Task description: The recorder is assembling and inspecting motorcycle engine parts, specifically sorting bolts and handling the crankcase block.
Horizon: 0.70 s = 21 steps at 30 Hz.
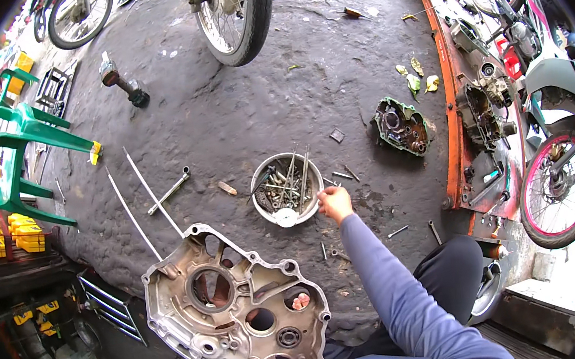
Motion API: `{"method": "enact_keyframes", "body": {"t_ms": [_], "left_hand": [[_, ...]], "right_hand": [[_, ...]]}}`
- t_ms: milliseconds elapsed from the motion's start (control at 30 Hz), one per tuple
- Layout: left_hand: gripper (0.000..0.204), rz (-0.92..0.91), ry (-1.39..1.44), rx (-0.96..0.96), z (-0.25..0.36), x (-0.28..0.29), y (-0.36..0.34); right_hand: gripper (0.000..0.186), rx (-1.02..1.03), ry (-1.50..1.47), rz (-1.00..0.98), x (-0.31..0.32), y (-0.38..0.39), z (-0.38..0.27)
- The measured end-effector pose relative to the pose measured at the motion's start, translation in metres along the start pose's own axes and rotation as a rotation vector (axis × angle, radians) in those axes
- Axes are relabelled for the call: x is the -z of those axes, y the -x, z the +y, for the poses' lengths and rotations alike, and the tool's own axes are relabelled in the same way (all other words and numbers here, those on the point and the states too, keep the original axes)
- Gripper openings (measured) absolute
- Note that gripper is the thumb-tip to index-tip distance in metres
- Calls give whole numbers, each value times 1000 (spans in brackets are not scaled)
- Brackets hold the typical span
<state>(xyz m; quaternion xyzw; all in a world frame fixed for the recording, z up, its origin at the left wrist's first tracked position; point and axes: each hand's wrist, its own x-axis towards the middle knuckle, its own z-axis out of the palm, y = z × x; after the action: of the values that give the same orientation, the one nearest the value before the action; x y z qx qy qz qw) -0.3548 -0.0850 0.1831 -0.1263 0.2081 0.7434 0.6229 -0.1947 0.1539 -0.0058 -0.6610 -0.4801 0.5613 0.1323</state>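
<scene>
In front of me, low in the view, a large grey metal engine crankcase half (242, 315) stands tilted, its ribbed inner side toward me. Fingertips of my left hand (301, 301) show through one of its holes, gripping it; the rest of that hand is hidden behind the metal. My right hand (335, 204) reaches out to the right rim of a round metal bowl (321, 189), its fingers pinched together. Whatever they hold, if anything, is too small to make out. Long bolts (292, 179) and small hardware fill the bowl. A loose bolt (331, 182) lies just beyond my fingertips.
A second crankcase half (401, 127) lies at right, beside an orange-edged metal bench (443, 95) with engine parts. Left are a T-handle wrench (169, 191), an impact wrench (122, 81) and green plastic chairs (20, 136). A motorcycle wheel (262, 23) stands ahead, a pink-rimmed one (560, 189) right.
</scene>
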Motion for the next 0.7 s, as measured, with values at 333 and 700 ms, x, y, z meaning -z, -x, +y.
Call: {"method": "enact_keyframes", "body": {"t_ms": [333,700], "left_hand": [[103,24,2,60,12,7,-10],[104,16,7,94,11,-23,-1]], "right_hand": [[26,73,351,244,-51,-24,-25],[27,123,38,46,-19,-74,-10]]}}
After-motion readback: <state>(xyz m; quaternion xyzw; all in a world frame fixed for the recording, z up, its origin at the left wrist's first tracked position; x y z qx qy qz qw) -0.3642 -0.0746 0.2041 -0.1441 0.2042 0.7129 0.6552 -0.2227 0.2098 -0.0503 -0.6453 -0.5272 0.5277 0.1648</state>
